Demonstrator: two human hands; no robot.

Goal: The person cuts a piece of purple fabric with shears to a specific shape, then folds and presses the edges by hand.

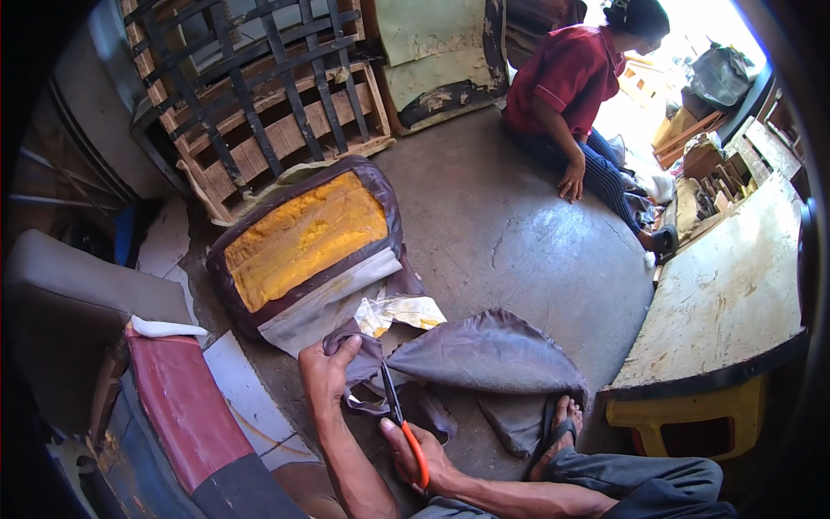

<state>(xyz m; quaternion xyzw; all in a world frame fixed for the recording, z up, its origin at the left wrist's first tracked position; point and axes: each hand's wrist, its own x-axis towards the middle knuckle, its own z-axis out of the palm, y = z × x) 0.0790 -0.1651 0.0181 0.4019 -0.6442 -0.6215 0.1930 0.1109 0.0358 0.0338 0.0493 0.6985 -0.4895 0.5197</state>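
Observation:
My left hand (322, 378) is closed on an edge of purple-brown upholstery cover (491, 350), thumb on top. In my right hand (437, 465) is a pair of scissors (394, 402) with orange handles; its dark blades point up beside the held edge. The cover spreads over the floor to the right, toward my sandalled foot, with a torn white and yellow-stained backing piece (399, 315) at its far side. Just beyond lies a seat cushion (304, 238) with bare yellow foam framed by purple-brown covering and a pale flap on its near side.
A wooden frame with black webbing (268, 95) leans at the far left, next to a worn pale panel (441, 52). A person in a red shirt (562, 82) sits on the floor at the far right. A pale board (718, 285) rests above a yellow stool (692, 428); red upholstery (186, 398) stands at left.

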